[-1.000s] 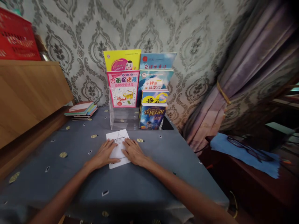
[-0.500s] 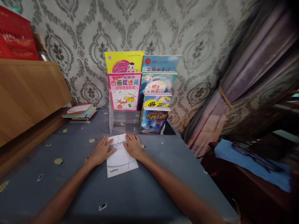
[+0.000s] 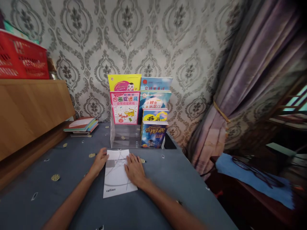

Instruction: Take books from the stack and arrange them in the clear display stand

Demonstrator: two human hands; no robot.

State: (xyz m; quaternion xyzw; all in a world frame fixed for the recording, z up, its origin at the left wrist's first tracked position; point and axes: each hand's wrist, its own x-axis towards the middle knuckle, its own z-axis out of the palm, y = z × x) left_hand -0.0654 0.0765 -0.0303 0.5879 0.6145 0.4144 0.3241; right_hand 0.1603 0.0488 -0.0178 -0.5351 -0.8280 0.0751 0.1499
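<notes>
A white booklet (image 3: 120, 179) with "valli" printed near its lower edge lies flat on the grey-blue cloth. My left hand (image 3: 98, 163) is turned on its side at the booklet's upper left edge. Its fingers are curled, and thumb and fingertips close on that edge. My right hand (image 3: 134, 169) rests palm down, fingers stretched, over the booklet's right side. Just behind stands a clear display rack (image 3: 124, 142). It holds a pink picture book (image 3: 125, 110), a yellow book (image 3: 124, 82) and several other books, with a dark blue book (image 3: 153, 135) lowest at the right.
A pile of books (image 3: 81, 124) lies at the back left, beside a wooden cabinet (image 3: 35, 108) with a red basket (image 3: 26, 60) on top. A black flat object (image 3: 170, 142) is right of the rack. Glasses (image 3: 256, 172) rest on a blue cloth (image 3: 227, 166) at the right.
My left hand has gone from lying flat to curling its fingers at the booklet's left edge. My right hand stays flat on it. The view has tilted up and shifted.
</notes>
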